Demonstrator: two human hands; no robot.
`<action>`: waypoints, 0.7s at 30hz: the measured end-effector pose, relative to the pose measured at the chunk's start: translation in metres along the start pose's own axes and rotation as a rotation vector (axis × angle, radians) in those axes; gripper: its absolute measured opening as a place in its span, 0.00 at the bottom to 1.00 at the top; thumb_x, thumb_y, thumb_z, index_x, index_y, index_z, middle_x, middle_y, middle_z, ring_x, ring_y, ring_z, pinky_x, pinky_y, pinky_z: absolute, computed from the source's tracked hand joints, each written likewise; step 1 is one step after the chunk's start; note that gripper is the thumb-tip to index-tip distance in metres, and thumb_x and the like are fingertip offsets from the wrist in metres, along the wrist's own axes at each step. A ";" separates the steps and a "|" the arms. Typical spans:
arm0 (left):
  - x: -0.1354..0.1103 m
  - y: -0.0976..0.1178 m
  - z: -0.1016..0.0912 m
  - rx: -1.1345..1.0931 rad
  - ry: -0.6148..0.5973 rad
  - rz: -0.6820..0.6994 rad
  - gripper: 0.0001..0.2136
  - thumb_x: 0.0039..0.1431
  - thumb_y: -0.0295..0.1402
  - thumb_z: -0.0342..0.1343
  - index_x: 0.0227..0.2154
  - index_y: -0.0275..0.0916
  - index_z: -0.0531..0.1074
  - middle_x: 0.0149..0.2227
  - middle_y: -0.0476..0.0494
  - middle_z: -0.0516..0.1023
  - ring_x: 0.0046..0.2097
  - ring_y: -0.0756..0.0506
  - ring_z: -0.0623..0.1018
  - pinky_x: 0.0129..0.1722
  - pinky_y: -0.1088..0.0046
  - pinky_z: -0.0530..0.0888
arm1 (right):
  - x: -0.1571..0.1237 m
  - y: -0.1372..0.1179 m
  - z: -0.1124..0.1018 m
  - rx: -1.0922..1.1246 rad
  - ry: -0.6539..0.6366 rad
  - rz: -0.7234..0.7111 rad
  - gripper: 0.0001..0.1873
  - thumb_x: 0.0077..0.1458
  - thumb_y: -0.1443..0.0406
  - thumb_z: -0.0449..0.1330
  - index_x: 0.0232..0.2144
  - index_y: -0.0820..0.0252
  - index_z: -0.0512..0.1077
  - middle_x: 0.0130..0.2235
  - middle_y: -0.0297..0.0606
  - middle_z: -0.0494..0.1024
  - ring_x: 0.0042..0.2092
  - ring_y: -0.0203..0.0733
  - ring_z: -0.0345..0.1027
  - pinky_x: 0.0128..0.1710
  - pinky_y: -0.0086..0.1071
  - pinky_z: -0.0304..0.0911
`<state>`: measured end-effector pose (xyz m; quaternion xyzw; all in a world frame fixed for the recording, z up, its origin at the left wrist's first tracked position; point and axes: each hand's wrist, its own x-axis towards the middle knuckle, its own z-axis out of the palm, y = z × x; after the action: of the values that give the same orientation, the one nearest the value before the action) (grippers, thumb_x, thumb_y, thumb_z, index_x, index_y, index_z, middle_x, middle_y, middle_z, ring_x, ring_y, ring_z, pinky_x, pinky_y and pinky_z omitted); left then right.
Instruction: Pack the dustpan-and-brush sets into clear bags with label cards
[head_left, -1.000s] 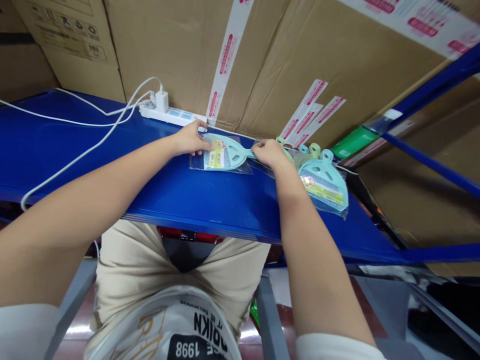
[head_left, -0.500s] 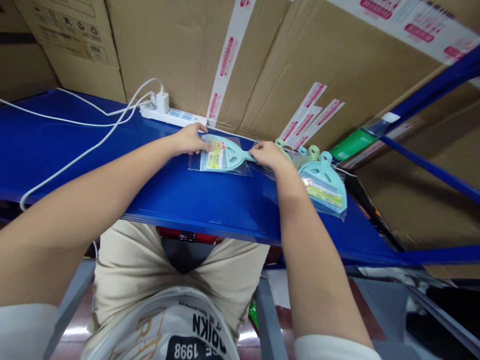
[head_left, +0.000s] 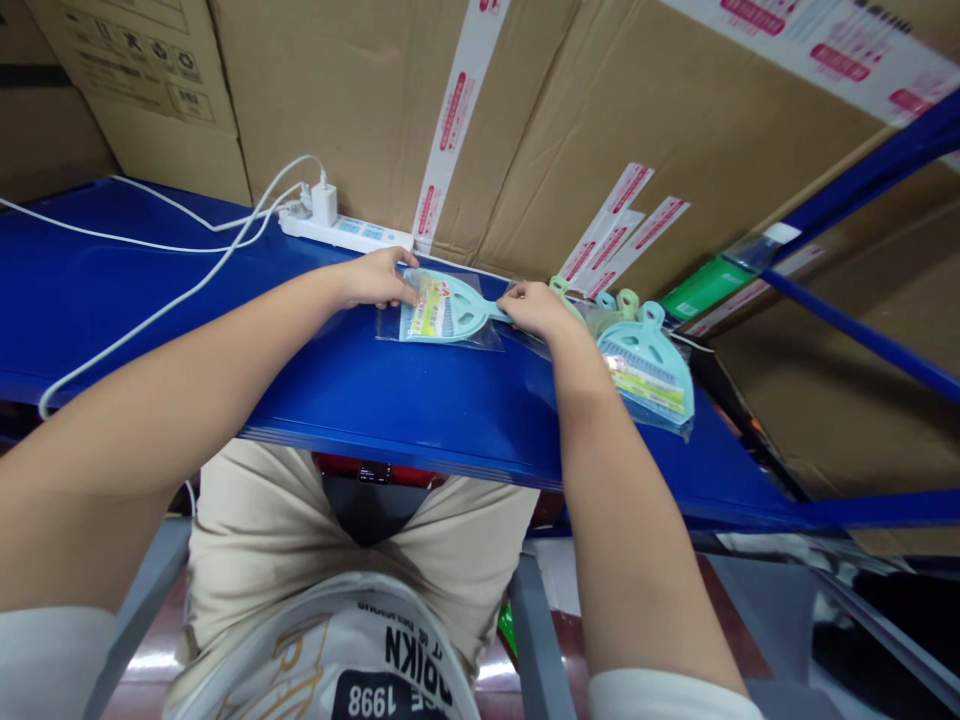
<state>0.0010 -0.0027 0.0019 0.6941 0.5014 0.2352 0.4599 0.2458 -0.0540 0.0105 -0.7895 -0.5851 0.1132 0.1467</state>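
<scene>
A small teal dustpan set in a clear plastic bag [head_left: 444, 312] lies on the blue shelf [head_left: 375, 390]. My left hand [head_left: 373, 280] pinches the bag's left end, fingers closed on the plastic. At the dustpan's handle end, my right hand [head_left: 536, 308] grips the bag's right side with curled fingers. A pile of more bagged dustpan sets [head_left: 646, 365], teal and pale green, lies just right of my right hand.
A white power strip [head_left: 346, 231] with a plugged charger and white cables [head_left: 150, 315] sits at the back left of the shelf. Large taped cardboard boxes [head_left: 570, 130] stand close behind. A blue frame bar [head_left: 862, 335] runs at right, with a green packet [head_left: 705, 285] near it.
The bagged dustpan has shifted slightly left between my hands, and my left fingers have adjusted on its end. Arms stay almost in place.
</scene>
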 end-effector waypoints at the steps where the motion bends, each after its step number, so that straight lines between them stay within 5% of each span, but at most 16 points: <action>1: 0.000 0.001 0.000 0.002 0.011 -0.003 0.34 0.59 0.19 0.72 0.67 0.37 0.70 0.30 0.52 0.73 0.26 0.52 0.69 0.30 0.76 0.64 | 0.000 0.000 0.000 0.002 -0.003 -0.003 0.11 0.61 0.68 0.60 0.41 0.60 0.83 0.41 0.45 0.87 0.47 0.50 0.82 0.52 0.36 0.72; 21: 0.003 -0.002 0.006 -0.038 0.088 -0.029 0.30 0.60 0.27 0.76 0.62 0.38 0.71 0.26 0.55 0.69 0.25 0.52 0.66 0.28 0.75 0.60 | -0.001 -0.002 0.002 0.014 0.016 0.001 0.07 0.60 0.69 0.61 0.35 0.58 0.80 0.39 0.43 0.86 0.46 0.49 0.81 0.51 0.35 0.71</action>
<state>0.0056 -0.0017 -0.0031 0.6669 0.5265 0.2681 0.4541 0.2433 -0.0544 0.0097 -0.7896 -0.5826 0.1111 0.1570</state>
